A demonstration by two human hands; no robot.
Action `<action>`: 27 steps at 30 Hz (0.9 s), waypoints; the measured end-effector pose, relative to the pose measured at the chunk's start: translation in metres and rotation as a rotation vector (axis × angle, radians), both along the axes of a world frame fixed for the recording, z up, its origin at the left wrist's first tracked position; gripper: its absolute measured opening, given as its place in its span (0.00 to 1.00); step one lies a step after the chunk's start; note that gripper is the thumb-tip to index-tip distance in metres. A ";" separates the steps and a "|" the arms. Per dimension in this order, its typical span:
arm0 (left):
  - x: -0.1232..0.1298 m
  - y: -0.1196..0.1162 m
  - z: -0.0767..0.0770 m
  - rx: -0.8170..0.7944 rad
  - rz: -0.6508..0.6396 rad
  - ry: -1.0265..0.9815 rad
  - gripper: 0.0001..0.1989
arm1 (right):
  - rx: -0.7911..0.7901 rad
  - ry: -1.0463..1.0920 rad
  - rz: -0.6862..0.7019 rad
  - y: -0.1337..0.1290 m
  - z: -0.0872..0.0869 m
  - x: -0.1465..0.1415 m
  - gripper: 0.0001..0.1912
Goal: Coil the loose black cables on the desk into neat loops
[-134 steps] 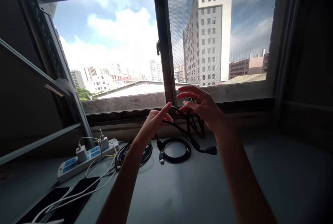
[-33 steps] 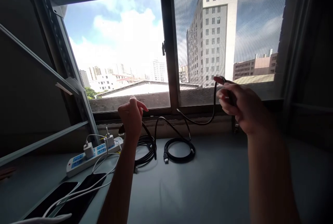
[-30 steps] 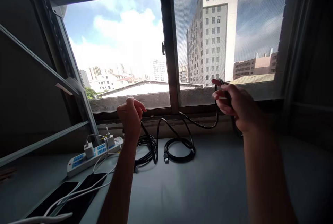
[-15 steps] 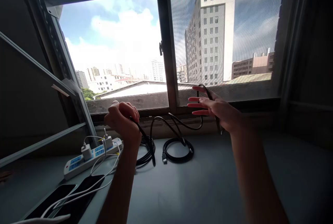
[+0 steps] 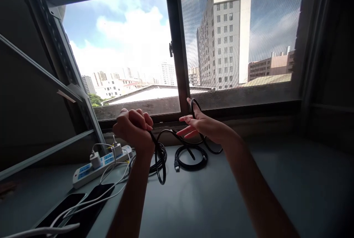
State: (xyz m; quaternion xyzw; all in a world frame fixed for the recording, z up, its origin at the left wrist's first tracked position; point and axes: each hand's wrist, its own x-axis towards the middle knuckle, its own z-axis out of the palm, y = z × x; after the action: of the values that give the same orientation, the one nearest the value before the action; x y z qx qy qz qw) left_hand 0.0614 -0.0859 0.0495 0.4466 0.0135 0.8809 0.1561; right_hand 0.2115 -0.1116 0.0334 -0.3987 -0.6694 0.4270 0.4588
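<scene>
My left hand is a fist closed around a black cable, which hangs below it in a loop. The cable runs on to the right, in slack curves above the table. My right hand has its fingers spread, and the cable drapes over it near the thumb. Below and between the hands, a coiled black cable with a USB plug lies on the grey table. Another black coil lies partly behind the hanging loop and my left wrist.
On the left, a white power strip holds two chargers with white cables. Two dark phones lie in front of it under the white cables. A window frame stands behind the table, with a metal frame at its left.
My right hand has moved left towards my left hand, bringing the cable with it. The cable below my left hand now hangs as a wider loop. My left hand has shifted slightly right.
</scene>
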 end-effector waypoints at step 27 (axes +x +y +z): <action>-0.028 -0.009 0.010 0.188 0.203 -0.117 0.16 | -0.239 -0.048 0.396 0.037 -0.033 -0.035 0.37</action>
State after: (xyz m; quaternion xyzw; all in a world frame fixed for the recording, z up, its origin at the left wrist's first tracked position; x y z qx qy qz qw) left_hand 0.0332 -0.0954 0.0598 0.4032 -0.0330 0.9142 0.0244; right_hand 0.1763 -0.0742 0.0007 -0.3213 -0.6900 0.5753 0.2995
